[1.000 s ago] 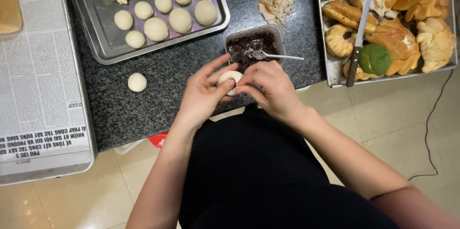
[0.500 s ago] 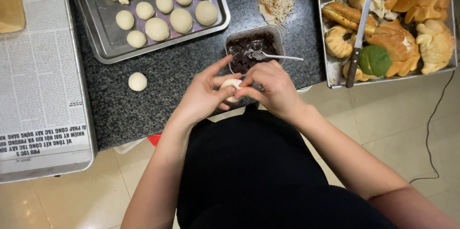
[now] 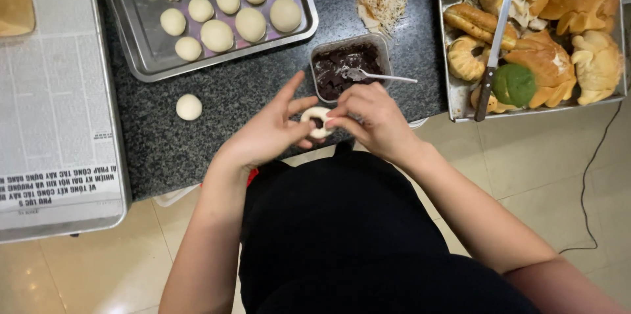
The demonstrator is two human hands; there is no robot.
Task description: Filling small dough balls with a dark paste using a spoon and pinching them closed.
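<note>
I see both hands meeting just below the tub of dark filling (image 3: 347, 64): my left hand (image 3: 273, 131) cups the dough piece (image 3: 317, 121) while my right hand (image 3: 371, 115) fingers pinch its rim, closing it around the filling.

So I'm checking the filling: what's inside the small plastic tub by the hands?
The plastic tub holds dark filling, with a spoon resting in it. How deep the filling goes, and the tub's bottom, are covered.
</note>
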